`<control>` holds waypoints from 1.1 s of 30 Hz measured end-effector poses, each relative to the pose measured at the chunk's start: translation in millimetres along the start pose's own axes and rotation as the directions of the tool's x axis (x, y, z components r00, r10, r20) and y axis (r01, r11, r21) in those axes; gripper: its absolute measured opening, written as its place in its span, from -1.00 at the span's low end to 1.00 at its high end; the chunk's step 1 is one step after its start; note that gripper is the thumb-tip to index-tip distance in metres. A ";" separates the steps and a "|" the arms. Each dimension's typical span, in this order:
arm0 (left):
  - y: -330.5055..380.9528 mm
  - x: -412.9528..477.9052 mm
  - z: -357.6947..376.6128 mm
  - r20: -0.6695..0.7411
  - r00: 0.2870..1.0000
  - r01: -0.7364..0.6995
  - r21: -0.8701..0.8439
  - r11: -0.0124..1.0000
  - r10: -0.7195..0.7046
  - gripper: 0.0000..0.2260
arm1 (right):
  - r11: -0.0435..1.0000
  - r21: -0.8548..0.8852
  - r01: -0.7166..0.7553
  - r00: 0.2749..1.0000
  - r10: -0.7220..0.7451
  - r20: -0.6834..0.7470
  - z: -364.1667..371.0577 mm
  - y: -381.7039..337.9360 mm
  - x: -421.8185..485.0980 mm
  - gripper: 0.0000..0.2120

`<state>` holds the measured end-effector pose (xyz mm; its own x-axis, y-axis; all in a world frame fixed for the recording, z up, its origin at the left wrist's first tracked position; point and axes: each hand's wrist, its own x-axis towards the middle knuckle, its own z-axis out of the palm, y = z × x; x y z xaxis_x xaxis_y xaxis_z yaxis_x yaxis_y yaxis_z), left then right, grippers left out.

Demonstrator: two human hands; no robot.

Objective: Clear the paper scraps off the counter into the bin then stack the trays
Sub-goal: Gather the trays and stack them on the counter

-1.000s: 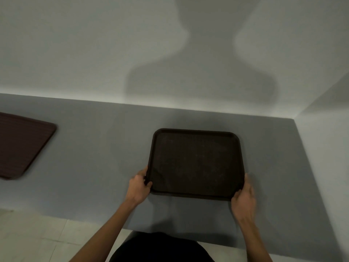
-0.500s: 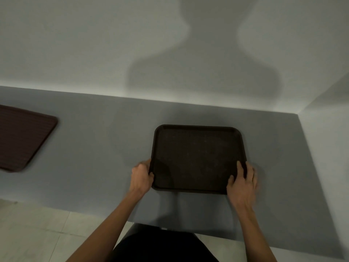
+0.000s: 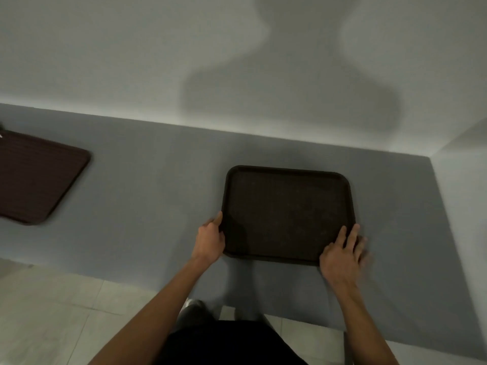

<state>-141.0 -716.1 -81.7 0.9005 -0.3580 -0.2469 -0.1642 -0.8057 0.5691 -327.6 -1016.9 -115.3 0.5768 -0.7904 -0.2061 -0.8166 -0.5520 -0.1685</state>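
Observation:
A dark brown tray (image 3: pixel 287 206) lies flat on the grey counter (image 3: pixel 158 196), right of centre. My left hand (image 3: pixel 209 239) grips its near-left corner, thumb along the left rim. My right hand (image 3: pixel 342 252) rests on the near-right corner with fingers spread over the rim. A second brown tray (image 3: pixel 37 177) lies upside down at the far left of the counter, partly cut off by the frame. No paper scraps or bin are in view.
A white wall (image 3: pixel 158 61) backs the counter and another wall closes it off at the right (image 3: pixel 463 185). Pale floor tiles (image 3: pixel 52 312) show below the counter's front edge.
My right hand has moved from under the tray's near-right corner onto its rim, fingers spread. The tray has shifted slightly away from me.

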 end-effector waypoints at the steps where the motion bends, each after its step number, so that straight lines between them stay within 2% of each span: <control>1: -5.2 -2.7 -5.6 -0.015 1.000 -0.014 -0.041 0.999 0.013 -0.47 | 1.000 0.015 0.008 1.000 -0.008 -0.003 -5.0 -7.4 -2.5 -0.31; 3: -17.5 -12.4 -22.0 -0.073 0.997 -0.025 -0.100 0.995 0.018 -0.54 | 0.993 0.065 0.095 0.994 -0.092 -0.051 -16.5 -30.7 -13.9 -0.31; 7: -64.6 -32.1 -69.6 -0.216 0.976 -0.012 -0.092 0.996 -0.008 -0.57 | 0.912 0.244 0.330 0.943 -0.305 -0.135 -24.2 -114.0 -59.7 -0.49; 10: -117.2 -39.8 -117.1 -0.297 0.953 0.034 -0.066 0.997 -0.052 -0.63 | 0.821 0.374 0.431 0.900 -0.420 -0.117 -10.2 -189.7 -100.3 -0.62; 13: -183.1 -44.9 -164.9 -0.357 0.928 0.104 -0.033 0.994 -0.109 -0.69 | 0.741 0.491 0.458 0.868 -0.493 -0.066 12.2 -267.9 -138.9 -0.71; 17: -275.7 -42.3 -229.1 -0.410 0.899 0.152 -0.034 0.988 -0.152 -0.71 | 0.703 0.579 0.412 0.846 -0.531 0.043 49.9 -376.5 -185.1 -0.83; 20: -336.7 -41.8 -278.0 -0.443 0.873 0.189 -0.084 0.978 -0.207 -0.72 | 0.714 0.636 0.294 0.843 -0.507 0.181 77.0 -458.3 -219.1 -0.90; 23: -386.3 -43.6 -318.6 -0.472 0.847 0.197 -0.151 0.969 -0.246 -0.72 | 0.697 0.683 0.221 0.820 -0.512 0.257 109.4 -540.1 -249.8 -0.93; 26: -424.4 -42.8 -352.7 -0.477 0.828 0.200 -0.244 0.949 -0.297 -0.73 | 0.674 0.730 0.113 0.795 -0.502 0.340 160.5 -614.5 -268.4 -0.75; 29: -451.4 -45.7 -377.9 -0.483 0.804 0.203 -0.324 0.924 -0.346 -0.75 | 0.679 0.734 0.021 0.799 -0.453 0.395 210.5 -674.6 -280.2 -0.60; 31: -465.4 -49.5 -392.1 -0.487 0.790 0.197 -0.374 0.906 -0.372 -0.76 | 0.695 0.719 -0.026 0.815 -0.402 0.418 214.2 -708.2 -293.1 -0.54; 33: -478.5 -53.3 -404.9 -0.489 0.777 0.190 -0.416 0.889 -0.395 -0.76 | 0.727 0.682 -0.080 0.840 -0.319 0.439 184.8 -735.0 -310.9 -0.48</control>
<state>52.7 -120.5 -23.2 0.9619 0.2714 -0.0331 0.1930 -0.5882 0.7853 96.8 -316.3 -105.4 0.7537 -0.3711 -0.5424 -0.6266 -0.1568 -0.7634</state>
